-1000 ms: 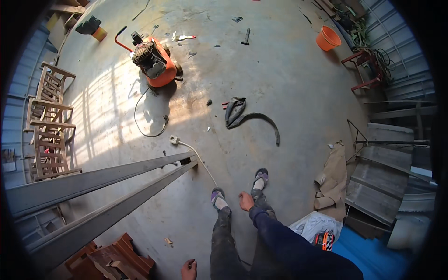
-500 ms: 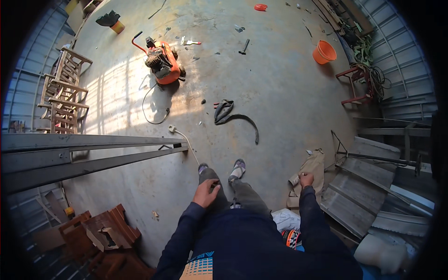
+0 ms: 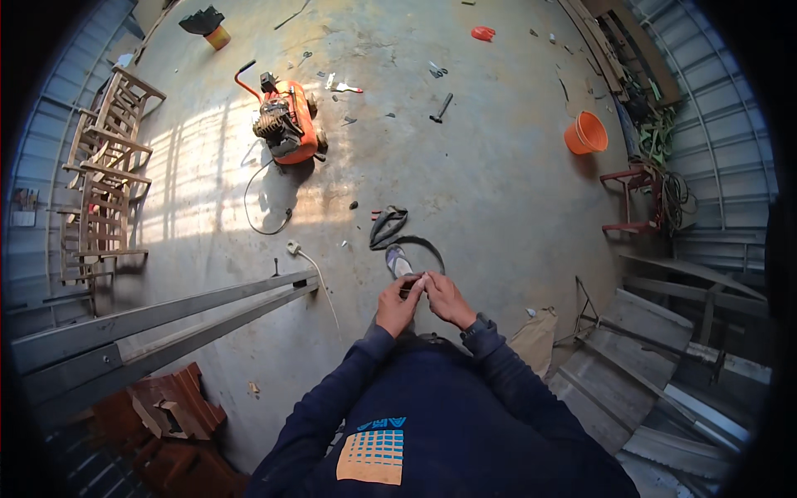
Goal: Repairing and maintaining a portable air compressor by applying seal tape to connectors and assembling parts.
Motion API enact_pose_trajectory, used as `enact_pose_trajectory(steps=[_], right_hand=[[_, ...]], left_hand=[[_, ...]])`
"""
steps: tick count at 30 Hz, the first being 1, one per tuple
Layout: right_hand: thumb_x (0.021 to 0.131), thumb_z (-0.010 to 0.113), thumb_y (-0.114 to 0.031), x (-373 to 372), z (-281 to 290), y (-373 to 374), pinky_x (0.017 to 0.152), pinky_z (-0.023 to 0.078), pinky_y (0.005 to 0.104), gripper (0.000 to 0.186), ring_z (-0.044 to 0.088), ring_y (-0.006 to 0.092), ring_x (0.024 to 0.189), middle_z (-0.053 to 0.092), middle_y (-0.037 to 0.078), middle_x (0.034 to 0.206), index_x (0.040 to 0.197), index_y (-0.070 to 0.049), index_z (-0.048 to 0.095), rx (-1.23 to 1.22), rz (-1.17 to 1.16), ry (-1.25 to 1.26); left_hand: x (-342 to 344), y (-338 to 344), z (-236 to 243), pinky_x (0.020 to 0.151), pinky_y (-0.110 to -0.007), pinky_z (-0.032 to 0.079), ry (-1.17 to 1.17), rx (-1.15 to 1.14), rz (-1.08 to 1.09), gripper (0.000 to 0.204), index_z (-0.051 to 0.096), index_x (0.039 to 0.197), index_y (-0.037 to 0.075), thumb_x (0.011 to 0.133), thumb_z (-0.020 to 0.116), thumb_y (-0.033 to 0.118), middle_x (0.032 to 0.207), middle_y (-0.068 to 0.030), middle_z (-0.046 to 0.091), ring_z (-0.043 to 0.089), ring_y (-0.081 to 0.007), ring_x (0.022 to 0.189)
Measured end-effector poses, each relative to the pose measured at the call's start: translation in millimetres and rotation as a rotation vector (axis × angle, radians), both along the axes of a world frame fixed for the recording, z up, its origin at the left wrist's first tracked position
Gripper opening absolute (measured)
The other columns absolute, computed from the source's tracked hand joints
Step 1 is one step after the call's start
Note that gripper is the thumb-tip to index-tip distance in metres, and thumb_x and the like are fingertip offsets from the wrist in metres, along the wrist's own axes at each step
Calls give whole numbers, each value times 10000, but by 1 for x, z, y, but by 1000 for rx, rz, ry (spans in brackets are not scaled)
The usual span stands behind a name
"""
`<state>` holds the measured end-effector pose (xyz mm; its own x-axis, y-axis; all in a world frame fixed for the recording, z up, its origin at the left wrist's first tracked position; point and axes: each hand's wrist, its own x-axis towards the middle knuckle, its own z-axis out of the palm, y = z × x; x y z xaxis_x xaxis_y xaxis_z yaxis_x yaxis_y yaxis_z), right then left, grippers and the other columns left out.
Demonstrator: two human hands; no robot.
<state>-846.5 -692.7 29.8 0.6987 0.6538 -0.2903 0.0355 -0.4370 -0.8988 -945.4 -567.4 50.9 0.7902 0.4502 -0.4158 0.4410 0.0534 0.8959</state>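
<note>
My left hand (image 3: 397, 307) and my right hand (image 3: 448, 302) meet in front of my body, fingertips pressed together. Both are closed in a pinch; whatever lies between the fingers is too small or hidden to name. Just beyond them on the floor is a dark, flat strip that looks like rubber (image 3: 388, 226), folded at one end and curving round toward my hands. A small red-handled tool (image 3: 376, 215) lies against its far left side. One foot in a purple-grey sandal (image 3: 398, 260) shows beside the strip.
An orange air compressor (image 3: 292, 124) stands ahead on the left. Farther off lie a hammer (image 3: 442, 108), a paintbrush (image 3: 349, 88) and scissors (image 3: 437, 70). An orange bucket (image 3: 586, 133) is at right. Metal beams (image 3: 207, 303) jut in from the left; a white cord (image 3: 324, 278) trails nearby.
My hands, apart before, have come together in front of me. The right one has left the brown bag or cloth at the right. My view has shifted, with one foot farther forward by the strip.
</note>
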Motion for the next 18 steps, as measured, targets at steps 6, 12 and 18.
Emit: enact_pose_trajectory(steps=[6,12,18], right_hand=[[993,613,-193,115,77,33,649,520,351,266,668,192,717,685,147,813,1088,41,695,57,33,139],[917,715,-106,213,96,66,618,520,282,172,673,148,692,704,107,770,964,58,740,109,73,16],[876,743,-61,311,76,99,627,532,273,124,682,141,671,707,106,742,922,54,745,143,122,84]], left_hand=[[110,40,48,697,-265,530,-117,-44,60,315,737,1041,-11,935,722,286,844,-90,749,683,-115,752],[200,76,70,698,-278,545,-134,70,73,286,751,1028,-5,916,738,258,874,-107,759,695,-126,758],[281,92,53,734,-282,562,-209,132,217,213,755,1021,2,887,767,166,877,-112,757,708,-136,773]])
